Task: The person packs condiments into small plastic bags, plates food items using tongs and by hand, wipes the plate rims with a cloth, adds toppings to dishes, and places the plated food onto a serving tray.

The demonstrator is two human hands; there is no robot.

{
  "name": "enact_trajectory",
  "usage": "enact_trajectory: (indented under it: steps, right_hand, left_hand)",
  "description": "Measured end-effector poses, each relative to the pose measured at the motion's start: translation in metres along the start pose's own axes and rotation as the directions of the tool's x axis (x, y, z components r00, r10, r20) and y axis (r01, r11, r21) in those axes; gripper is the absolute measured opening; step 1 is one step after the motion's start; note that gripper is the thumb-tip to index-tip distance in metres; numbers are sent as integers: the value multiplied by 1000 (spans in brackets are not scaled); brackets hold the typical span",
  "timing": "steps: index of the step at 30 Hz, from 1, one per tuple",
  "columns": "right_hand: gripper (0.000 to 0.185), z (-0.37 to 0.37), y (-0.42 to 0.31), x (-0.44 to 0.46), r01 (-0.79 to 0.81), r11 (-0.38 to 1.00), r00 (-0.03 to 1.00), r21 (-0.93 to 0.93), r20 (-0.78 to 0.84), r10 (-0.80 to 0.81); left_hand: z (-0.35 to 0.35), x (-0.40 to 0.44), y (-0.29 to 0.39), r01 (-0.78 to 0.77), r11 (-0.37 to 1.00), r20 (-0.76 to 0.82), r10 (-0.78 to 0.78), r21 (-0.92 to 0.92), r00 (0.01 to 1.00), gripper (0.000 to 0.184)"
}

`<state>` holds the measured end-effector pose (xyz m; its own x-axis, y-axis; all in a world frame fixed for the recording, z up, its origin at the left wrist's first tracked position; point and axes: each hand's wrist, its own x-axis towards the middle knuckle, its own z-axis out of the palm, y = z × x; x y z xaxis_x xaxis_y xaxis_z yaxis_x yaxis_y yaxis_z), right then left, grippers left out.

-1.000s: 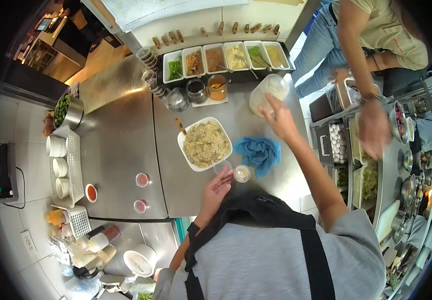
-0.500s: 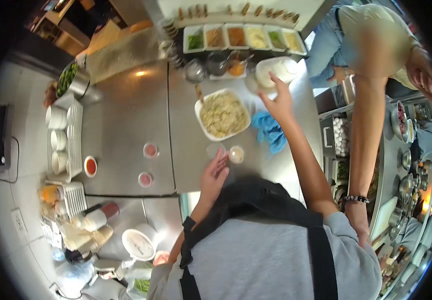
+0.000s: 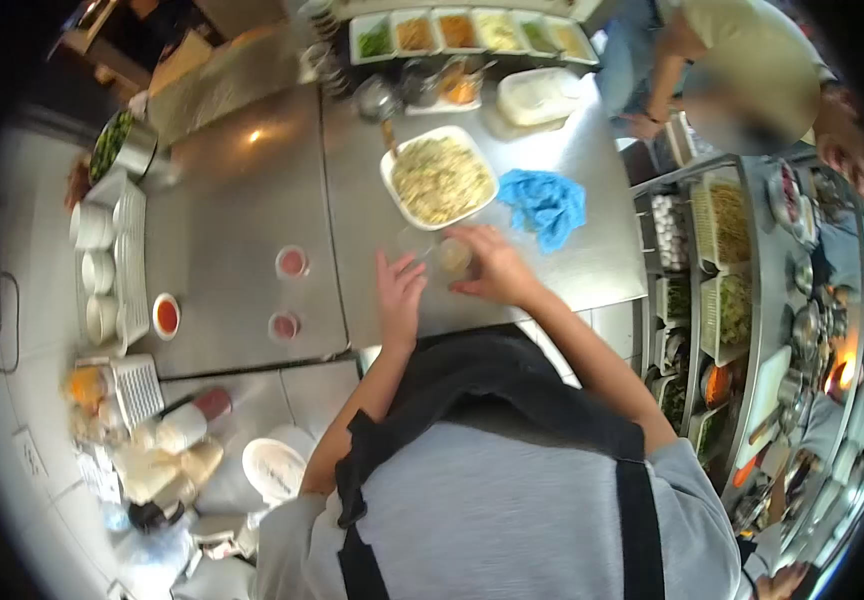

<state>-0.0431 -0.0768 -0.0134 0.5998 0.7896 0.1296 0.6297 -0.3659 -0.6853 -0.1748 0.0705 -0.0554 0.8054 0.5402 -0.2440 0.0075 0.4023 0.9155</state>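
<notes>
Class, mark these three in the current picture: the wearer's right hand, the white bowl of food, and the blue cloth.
Right hand (image 3: 498, 268): head view, back of the hand.
White bowl (image 3: 388, 173): head view, left rim.
Blue cloth (image 3: 544, 204): head view, middle of its crumpled folds.

Nothing legible here, tbh. White tub (image 3: 274, 470) just past near edge of steel table (image 3: 242, 230): faint marks on top, way too blurry.

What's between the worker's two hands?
The head view shows a small clear cup between the left hand and right hand, nearer the right.
</notes>
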Motion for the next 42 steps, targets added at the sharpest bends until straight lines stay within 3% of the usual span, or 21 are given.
enact_trajectory:
  steps: [1, 3, 5, 7, 8, 10, 16, 19, 22, 25, 28, 30, 34, 36, 38, 39, 41, 42]
  right_hand:
    - [69, 0, -2, 3, -12, 1000, 1000, 9, 3, 12]
    - [61, 4, -4, 1, 15, 1000, 996, 1, -83, -14]
    - [63, 13, -5, 2, -84, 996, 990, 33, -107, 87]
    - [69, 17, -1, -2, 10, 999, 994, 36, -108, -6]
    - [71, 21, 5, -1, 43, 998, 994, 35, -99, -39]
    - [72, 15, -2, -3, -46, 997, 997, 60, -56, 50]
    - [77, 3, -13, -18, -67, 995, 995, 77, -69, 72]
    - [82, 3, -5, -22, -53, 997, 996, 49, -71, 56]
    - [84, -3, -13, -25, -99, 994, 994, 45, -31, 100]
    - [83, -11, -22, -29, -119, 991, 993, 54, -21, 120]
    - [82, -1, -13, -29, -94, 994, 995, 48, -36, 96]
    - [81, 5, -4, -28, -97, 995, 995, 2, -16, 97]
    - [77, 12, 7, -31, -80, 992, 995, 103, -56, 86]
    - [74, 4, -5, -31, -128, 983, 990, 132, -35, 134]
    - [68, 1, -8, -30, -80, 997, 996, 12, -46, 81]
    - [61, 10, 7, -27, 99, 995, 984, -9, -146, -100]
    - [57, 5, -1, -27, -75, 995, 997, 69, -24, 77]
    - [56, 6, 1, -26, -70, 994, 997, 85, -25, 72]
  left_hand:
    - [2, 4, 0, 27, 999, -3, -27, -41, 1000, 73]
    - [2, 10, -3, -49, 986, 74, 38, 161, 997, 64]
    - [-2, 11, -11, -240, 928, 124, 213, 286, 969, 63]
    - [-4, 1, -4, -461, 686, 283, 365, 562, 887, 71]
    - [2, -2, 4, -461, 713, 258, 382, 529, 887, 72]
    - [16, -17, 14, -432, 772, 191, 389, 467, 901, 75]
    - [16, -27, 9, -487, 632, 293, 392, 603, 872, 75]
    - [11, -25, 4, -659, 321, 515, 430, 681, 742, 72]
    - [13, -28, 5, -677, 309, 540, 426, 667, 726, 67]
    - [14, -27, 3, -671, 389, 478, 485, 632, 732, 65]
    - [11, -23, 3, -684, 345, 495, 495, 643, 714, 64]
    - [11, -26, 7, -688, 326, 520, 470, 649, 713, 65]
    - [11, -29, 8, -710, 279, 571, 442, 646, 692, 66]
    - [10, -28, 12, -711, 345, 610, 365, 613, 703, 66]
    - [7, -20, 2, -749, 280, 661, 354, 601, 662, 66]
    - [8, -23, 8, -763, 232, 688, 331, 604, 646, 67]
    - [8, -23, 7, -770, 157, 733, 239, 619, 637, 78]
    - [9, -23, 8, -764, 145, 732, 219, 629, 645, 79]
